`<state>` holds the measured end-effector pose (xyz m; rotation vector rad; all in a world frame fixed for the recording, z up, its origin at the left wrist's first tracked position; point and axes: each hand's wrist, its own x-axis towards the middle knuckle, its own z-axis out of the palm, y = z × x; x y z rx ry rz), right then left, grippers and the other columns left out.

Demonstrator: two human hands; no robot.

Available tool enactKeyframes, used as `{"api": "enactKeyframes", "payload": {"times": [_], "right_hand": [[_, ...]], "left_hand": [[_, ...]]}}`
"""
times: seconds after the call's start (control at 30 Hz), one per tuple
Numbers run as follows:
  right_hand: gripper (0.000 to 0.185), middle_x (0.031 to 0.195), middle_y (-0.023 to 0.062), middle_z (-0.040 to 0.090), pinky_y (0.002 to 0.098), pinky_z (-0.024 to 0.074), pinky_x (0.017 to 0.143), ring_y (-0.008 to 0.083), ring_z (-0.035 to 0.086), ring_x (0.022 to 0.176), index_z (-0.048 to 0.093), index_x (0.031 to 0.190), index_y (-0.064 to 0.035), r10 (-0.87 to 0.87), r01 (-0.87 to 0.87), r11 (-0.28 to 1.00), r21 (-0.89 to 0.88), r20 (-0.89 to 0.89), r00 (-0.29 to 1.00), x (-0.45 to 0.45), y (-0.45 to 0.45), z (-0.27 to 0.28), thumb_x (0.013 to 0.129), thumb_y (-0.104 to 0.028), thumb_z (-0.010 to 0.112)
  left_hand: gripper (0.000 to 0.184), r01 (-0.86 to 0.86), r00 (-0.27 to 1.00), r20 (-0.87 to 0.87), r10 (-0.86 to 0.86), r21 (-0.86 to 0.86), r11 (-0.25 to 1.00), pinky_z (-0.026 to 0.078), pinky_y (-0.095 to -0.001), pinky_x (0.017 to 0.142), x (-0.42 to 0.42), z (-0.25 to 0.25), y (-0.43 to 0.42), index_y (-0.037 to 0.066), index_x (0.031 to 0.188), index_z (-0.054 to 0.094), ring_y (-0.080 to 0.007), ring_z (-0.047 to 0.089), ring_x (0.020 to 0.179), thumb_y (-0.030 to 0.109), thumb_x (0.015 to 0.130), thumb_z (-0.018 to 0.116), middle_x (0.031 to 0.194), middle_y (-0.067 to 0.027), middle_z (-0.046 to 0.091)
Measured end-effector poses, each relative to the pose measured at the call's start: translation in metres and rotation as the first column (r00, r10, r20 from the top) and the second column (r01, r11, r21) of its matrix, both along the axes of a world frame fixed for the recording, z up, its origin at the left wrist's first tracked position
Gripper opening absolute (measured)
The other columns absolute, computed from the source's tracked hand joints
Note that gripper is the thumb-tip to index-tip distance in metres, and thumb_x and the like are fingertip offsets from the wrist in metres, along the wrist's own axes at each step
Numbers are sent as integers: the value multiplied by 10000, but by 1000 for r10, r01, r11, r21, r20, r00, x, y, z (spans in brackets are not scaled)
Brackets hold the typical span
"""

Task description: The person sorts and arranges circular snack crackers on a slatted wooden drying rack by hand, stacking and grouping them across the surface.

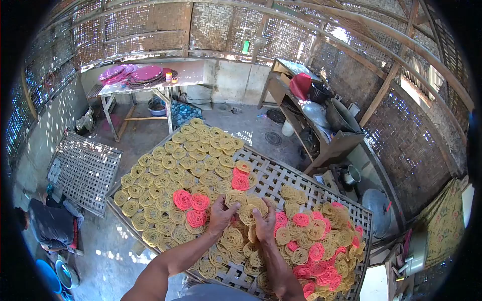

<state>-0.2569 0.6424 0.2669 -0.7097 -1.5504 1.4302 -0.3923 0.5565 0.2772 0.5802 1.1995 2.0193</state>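
My left hand (pixel 220 215) grips the edge of a small cluster of yellow coiled noodle crackers (pixel 246 212) near the middle of a woven bamboo rack (pixel 271 173). On the cluster's other side, my right hand (pixel 264 224) is closed on it with the thumb on top. Flat yellow coils (pixel 163 186) cover the rack's left part in rows, with a few pink coils (pixel 196 218) among them. To the right of my hands lies a loose heap of yellow coils (pixel 315 230) and pink coils (pixel 317 251). The undersides of the held coils are hidden.
A table (pixel 188 75) with pink round trays (pixel 145 73) stands at the back left. A wooden shelf (pixel 329 150) holds a large pan (pixel 339 116). At lower left, a crouching person (pixel 50 226) is near blue basins (pixel 47 275) and another woven rack (pixel 85 168).
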Motion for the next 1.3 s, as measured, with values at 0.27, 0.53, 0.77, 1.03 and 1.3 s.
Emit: {"api": "enactKeyframes", "payload": {"times": [0.27, 0.53, 0.77, 1.03, 1.3], "right_hand": [[491, 1332, 152, 553, 328, 428, 1046, 224, 525, 1245, 484, 1379, 4, -193, 174, 978, 111, 189, 963, -3, -2, 10, 948, -139, 671], [336, 1224, 99, 627, 299, 481, 944, 170, 603, 1053, 542, 1327, 4, -133, 118, 977, -178, -71, 989, 1, 12, -10, 1025, -142, 560], [312, 1235, 120, 646, 320, 451, 999, 185, 593, 1140, 611, 1263, 40, -137, 99, 973, -208, -177, 975, 7, 4, 3, 1037, -165, 540], [477, 1235, 197, 656, 397, 484, 961, 315, 625, 1129, 612, 1315, -26, -424, 336, 890, 308, 287, 859, 28, 14, 40, 935, -303, 691], [548, 1370, 192, 554, 503, 331, 1121, 381, 423, 1359, 631, 1266, -38, -546, -30, 700, 714, 562, 621, 32, 34, 32, 843, -374, 722]], "left_hand": [[293, 47, 999, 2, -47, 77, 996, 541, -256, 818, 2, 3, -4, -12, 1160, 559, -105, 657, 924, 43, 913, 707, 1055, -62, 698], [609, -171, 807, -581, 102, -65, 983, 489, -372, 986, 10, 11, -1, 9, 1392, 494, -251, 612, 1161, 182, 871, 758, 1210, -160, 653], [440, -21, 589, -803, -89, -125, 992, 423, -431, 1067, 1, -7, 1, 28, 1254, 641, -353, 537, 1262, 286, 906, 718, 1317, -179, 603], [438, -280, 367, -928, 56, -53, 958, 391, -483, 1088, -10, 10, -6, 30, 1253, 634, -371, 503, 1298, 291, 906, 691, 1345, -189, 580], [587, -359, -24, -962, -272, -246, 900, 290, -526, 1167, -13, -29, 3, 0, 1356, 542, -399, 397, 1397, 339, 892, 658, 1447, -273, 469]]}}
